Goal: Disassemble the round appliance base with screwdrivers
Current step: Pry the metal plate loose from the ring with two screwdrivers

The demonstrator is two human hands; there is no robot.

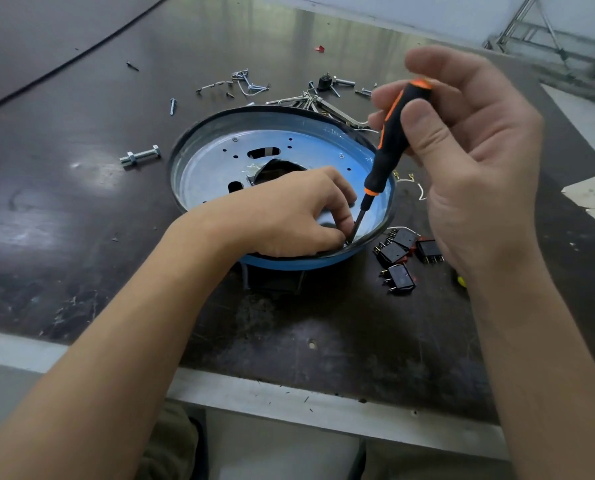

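The tip of the screwdriver (389, 140) disappears behind the curled fingers of the left hand (289, 213); what they pinch is hidden. A yellow bit (460, 280) shows beside the wrist of the right hand (469, 161), mostly covered.

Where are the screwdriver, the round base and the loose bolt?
screwdriver (391, 147): head view, middle of its black handle.
round base (216, 161): head view, bare plate inside its rim.
bolt (145, 154): head view, its shank, left of the base.
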